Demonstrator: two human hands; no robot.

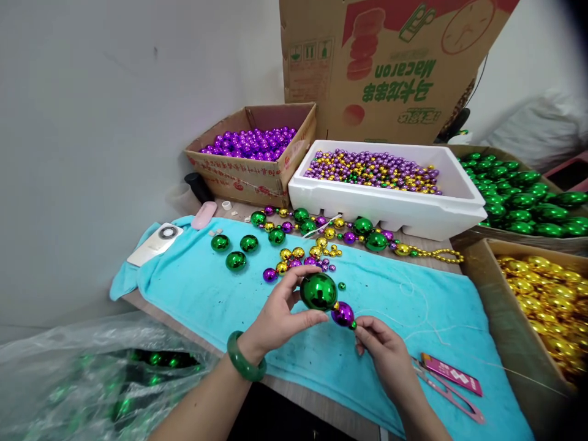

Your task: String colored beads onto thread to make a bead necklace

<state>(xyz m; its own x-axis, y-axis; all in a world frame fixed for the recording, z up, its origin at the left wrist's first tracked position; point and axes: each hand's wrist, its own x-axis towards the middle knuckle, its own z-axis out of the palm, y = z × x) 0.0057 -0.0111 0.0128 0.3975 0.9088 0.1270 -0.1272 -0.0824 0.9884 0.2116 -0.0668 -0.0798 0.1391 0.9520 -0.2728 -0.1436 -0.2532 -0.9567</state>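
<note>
My left hand, with a green bangle at the wrist, is closed on a large shiny green ball. A small gold bead and a purple ball follow it in a row toward the right. At the row's end my right hand pinches beside a small green bead; the thread there is too fine to make out at the fingertips. Loose gold beads, purple beads and green balls lie on the blue towel beyond my hands. A pale thread trails across the towel.
Behind the towel lie a finished-looking bead strand, a carton of purple balls and a white foam box of small beads. Cartons of green and gold balls stand right. Pink scissors and a small pink box lie near my right hand.
</note>
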